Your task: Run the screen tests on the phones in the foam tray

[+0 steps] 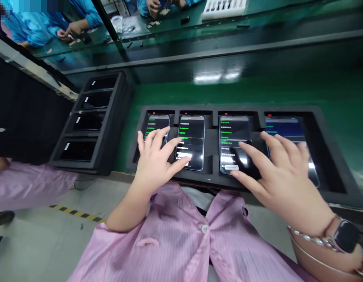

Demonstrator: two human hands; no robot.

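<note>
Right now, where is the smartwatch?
The smartwatch is on the wrist of the right hand, at lower right of the head view, beside a metal bracelet.

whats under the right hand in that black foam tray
Under the right hand lie two smartphones in a black foam tray: one with a green-text list, one with a blue screen. The hand hides much of both screens and the foam between them.
</note>
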